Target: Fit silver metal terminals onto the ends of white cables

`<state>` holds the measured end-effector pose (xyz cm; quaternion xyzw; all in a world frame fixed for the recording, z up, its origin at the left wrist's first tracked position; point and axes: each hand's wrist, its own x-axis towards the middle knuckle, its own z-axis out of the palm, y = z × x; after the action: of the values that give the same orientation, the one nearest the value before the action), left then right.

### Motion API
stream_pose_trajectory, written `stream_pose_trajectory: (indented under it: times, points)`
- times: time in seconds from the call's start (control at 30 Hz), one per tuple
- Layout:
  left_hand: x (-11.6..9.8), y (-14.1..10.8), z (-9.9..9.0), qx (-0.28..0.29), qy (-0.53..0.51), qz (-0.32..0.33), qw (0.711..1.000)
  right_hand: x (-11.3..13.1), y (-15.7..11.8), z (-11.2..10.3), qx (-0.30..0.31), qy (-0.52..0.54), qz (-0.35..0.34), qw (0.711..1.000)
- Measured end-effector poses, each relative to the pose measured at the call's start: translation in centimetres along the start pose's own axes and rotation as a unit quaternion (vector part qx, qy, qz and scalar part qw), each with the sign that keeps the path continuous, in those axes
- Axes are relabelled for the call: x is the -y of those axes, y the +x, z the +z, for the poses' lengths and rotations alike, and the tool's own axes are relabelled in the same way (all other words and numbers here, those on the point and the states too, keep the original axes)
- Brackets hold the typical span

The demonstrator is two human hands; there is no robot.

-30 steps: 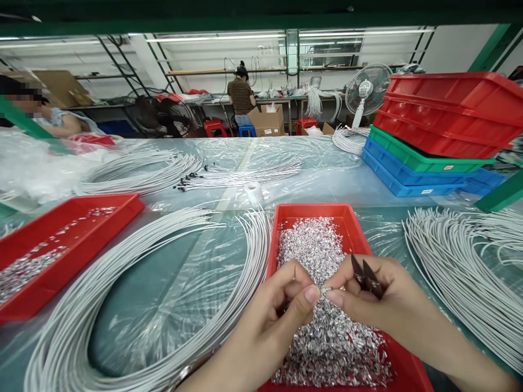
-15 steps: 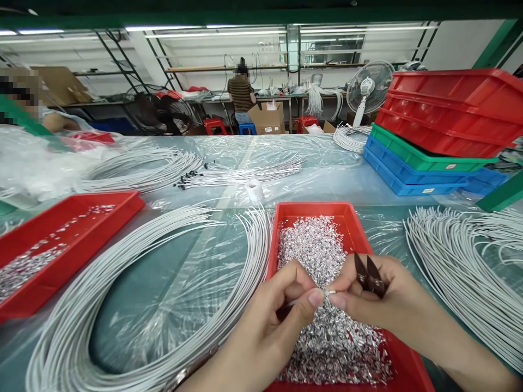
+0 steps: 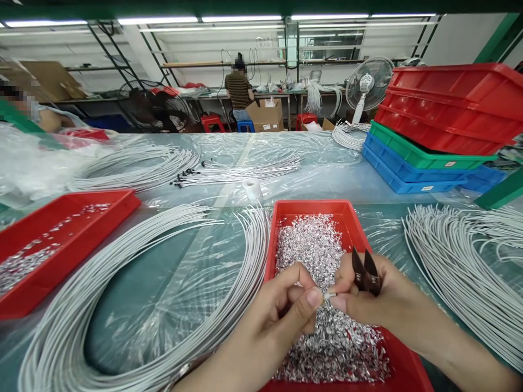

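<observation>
Head view: left hand and right hand meet above a red rectangular plastic tray of small silvery metallic pieces. Thumb and fingertips of each hand closed in a pinch on one small whitish piece, held between the two hands; its exact form too small to tell. Right hand also carries dark pointed snips, blades up and apart. Tray sits on the plastic-covered tabletop, between a looped bundle of grey-white cables and a second cable bundle.

Left hand, right hand and forearms are bare, left thumbnail rounded.
</observation>
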<state>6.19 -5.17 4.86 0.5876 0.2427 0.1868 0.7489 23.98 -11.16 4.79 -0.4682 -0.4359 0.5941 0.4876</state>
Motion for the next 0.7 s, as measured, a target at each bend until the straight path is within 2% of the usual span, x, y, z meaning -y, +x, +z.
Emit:
stream_pose_trajectory:
  times: [0.13,0.33,0.53,0.7]
  points:
    - [-0.2,0.0,-0.2,0.021,-0.024,-0.028,0.999,0.1,0.1,0.0,0.001,-0.002,0.004,1.0]
    - [-0.1,0.0,-0.3,0.04,-0.065,-0.028,0.997,0.0,0.2,-0.1,0.017,-0.001,0.01,1.0]
    - [-0.3,0.2,-0.7,0.091,-0.132,-0.06,0.985,0.4,0.1,-0.1,0.035,0.025,0.024,0.999]
    - [-0.5,0.4,-1.1,0.118,-0.144,-0.089,0.979,0.5,0.2,-0.1,0.058,0.023,0.046,0.997]
